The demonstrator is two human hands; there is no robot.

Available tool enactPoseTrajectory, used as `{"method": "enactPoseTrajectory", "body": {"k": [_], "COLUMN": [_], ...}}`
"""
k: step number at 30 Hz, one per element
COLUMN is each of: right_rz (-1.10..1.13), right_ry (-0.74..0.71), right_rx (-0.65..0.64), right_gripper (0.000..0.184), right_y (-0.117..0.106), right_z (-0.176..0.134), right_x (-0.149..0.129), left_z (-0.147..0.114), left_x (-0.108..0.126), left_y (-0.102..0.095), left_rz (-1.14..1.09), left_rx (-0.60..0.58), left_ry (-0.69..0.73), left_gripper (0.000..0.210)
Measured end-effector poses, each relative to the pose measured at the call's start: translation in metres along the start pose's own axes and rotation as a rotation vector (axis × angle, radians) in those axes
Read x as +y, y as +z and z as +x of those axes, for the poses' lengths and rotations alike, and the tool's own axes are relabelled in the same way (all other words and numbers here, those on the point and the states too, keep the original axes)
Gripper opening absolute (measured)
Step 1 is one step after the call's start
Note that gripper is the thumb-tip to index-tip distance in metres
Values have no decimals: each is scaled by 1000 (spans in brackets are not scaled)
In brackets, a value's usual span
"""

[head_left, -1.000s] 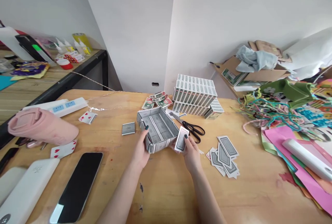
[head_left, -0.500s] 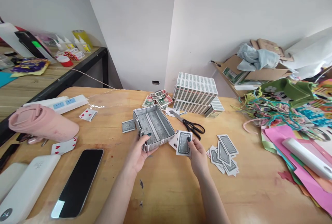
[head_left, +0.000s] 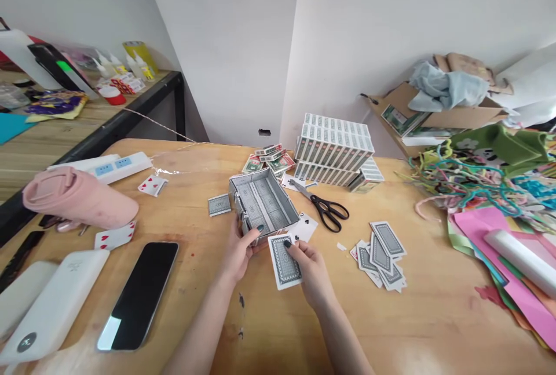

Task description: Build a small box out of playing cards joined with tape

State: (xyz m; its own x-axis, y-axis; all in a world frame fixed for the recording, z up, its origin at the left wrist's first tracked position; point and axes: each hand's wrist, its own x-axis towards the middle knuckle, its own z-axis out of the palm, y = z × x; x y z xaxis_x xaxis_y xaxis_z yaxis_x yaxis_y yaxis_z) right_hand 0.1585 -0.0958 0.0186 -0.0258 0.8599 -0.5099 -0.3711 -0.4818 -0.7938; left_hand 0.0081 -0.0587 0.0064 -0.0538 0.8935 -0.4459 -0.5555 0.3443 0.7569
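Observation:
My left hand (head_left: 239,249) grips the near left corner of an open box (head_left: 264,204) built from grey-backed playing cards. Its thumb lies over the rim and the other fingers are partly hidden underneath. In my right hand (head_left: 310,270) a single playing card (head_left: 283,264) is pinched between thumb and fingers, grey patterned back up, just in front of the box's near side. A two of spades (head_left: 306,225) lies face up on the table behind that hand. Black-handled scissors (head_left: 328,208) rest to the right of the box, and a grey-backed card (head_left: 219,205) lies to its left.
Loose cards (head_left: 384,256) lie in a pile at the right. Stacked card packs (head_left: 332,146) stand behind the scissors. A phone (head_left: 141,294), white power bank (head_left: 56,305) and pink tumbler (head_left: 82,198) occupy the left. Tangled yarn (head_left: 464,184) and coloured paper (head_left: 482,230) cover the far right.
My right hand has brought the card left and nearer to me, in front of the box. The two of spades behind it shows more. My left hand still holds the box.

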Motion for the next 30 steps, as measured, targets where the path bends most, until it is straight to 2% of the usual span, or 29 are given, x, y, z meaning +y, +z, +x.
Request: {"method": "enactPoseTrajectory", "body": {"k": [5,8,12,16,19,25,30], "right_rz": [-140,-162,-169,-162,-145,-89,-65], "right_ry": [13,52,103,152,187,274,280], "right_rx": [22,36,29,-40,-114,-274,-294], "right_gripper": [37,30,24,24,25,27,28], "right_y": [5,4,5,9,11,11,8], "right_z": [2,1,0,0,0,-1,1], "right_x": [-7,-9,-13,-18,-18,-14,-17], "left_z": [-3,-6,-7,-3,-1,-1,0], "left_x": [-5,-6,-6,-9,-11,-13,-12], "left_y": [-3,-2,-2,-5,-8,-12,-12], "left_rz": [47,75,91,73,57,77,87], "left_rx": [-25,-29,-78,-93,-83,-144,-134], "left_ry": [53,150,260,224,210,254,256], "left_gripper": [91,95,86,70,68,66,66]}}
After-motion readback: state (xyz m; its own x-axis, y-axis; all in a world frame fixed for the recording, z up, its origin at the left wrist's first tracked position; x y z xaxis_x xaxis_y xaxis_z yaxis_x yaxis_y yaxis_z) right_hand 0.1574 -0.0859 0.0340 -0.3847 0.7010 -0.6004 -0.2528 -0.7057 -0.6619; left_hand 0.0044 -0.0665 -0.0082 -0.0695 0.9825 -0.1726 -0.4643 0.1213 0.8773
